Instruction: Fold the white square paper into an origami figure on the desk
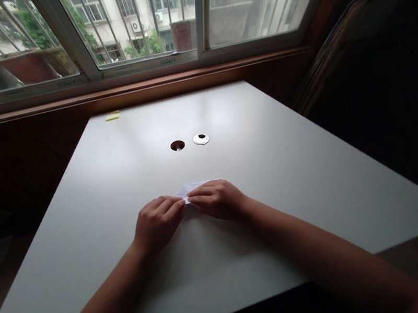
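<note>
A small piece of white paper [190,187], apparently folded, lies on the white table near its middle. My left hand [158,218] grips the paper's near edge from the left, fingers closed together. From the right, my right hand [219,199] pinches the same edge, its fingertips almost meeting those of the left. Between the fingertips a narrow strip of the paper shows. Much of the sheet's near side is hidden under both hands, so its full shape cannot be made out.
Beyond the hands, the white table [282,166] has a round cable hole [177,145] with a loose grommet cover [201,139] beside it. A yellow sticky note [112,115] is at the far left edge. A barred window [140,24] stands behind the table.
</note>
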Demonstrator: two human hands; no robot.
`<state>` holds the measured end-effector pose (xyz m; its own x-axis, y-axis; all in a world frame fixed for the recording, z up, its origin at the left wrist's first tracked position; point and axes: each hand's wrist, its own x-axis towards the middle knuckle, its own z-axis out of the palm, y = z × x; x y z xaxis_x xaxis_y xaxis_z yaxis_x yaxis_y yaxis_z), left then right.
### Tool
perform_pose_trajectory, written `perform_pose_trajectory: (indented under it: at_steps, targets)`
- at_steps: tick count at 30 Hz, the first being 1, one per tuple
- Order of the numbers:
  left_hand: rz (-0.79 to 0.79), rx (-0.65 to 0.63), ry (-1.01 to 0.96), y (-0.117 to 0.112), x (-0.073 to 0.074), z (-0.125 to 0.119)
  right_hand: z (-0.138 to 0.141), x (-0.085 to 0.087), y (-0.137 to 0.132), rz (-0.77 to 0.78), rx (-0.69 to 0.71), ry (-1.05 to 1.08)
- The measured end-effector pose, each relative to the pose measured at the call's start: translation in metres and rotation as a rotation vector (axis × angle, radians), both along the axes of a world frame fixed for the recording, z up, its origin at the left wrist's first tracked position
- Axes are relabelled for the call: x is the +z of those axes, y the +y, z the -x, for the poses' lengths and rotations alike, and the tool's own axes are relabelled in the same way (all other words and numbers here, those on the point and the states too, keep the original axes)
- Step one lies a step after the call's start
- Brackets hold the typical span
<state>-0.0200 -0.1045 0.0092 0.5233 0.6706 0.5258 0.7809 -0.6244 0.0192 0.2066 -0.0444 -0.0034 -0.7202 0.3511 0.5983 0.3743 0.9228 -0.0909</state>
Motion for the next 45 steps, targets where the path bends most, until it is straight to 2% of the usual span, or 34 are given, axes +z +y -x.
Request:
perform_pose_trajectory:
  at_steps: [7,15,29,34,39,42,45]
  targets:
    - [-0.017,-0.004,-0.007,-0.002,0.003,-0.002,0.004,0.010,-0.008,-0.104,0.014,0.027]
    - [-0.047,0.006,0.013,0.000,0.005,0.004,-0.001,0.013,-0.003,-0.151,0.056,0.030]
    - [-0.030,-0.031,-0.032,0.004,0.015,0.036,-0.015,0.014,0.004,-0.068,0.027,0.081]
    - [-0.002,-0.025,-0.204,0.006,0.012,0.039,-0.018,0.017,0.005,-0.050,0.050,0.106]
    - [0.175,-0.069,-0.469,0.009,0.003,0.040,-0.020,0.020,0.004,-0.035,0.047,0.147]
    - [0.283,-0.113,-0.529,0.010,0.001,0.037,-0.019,0.021,0.003,-0.013,0.073,0.190]
    - [0.283,-0.146,-0.538,0.009,0.003,0.032,-0.017,0.021,0.001,0.029,0.135,0.230]
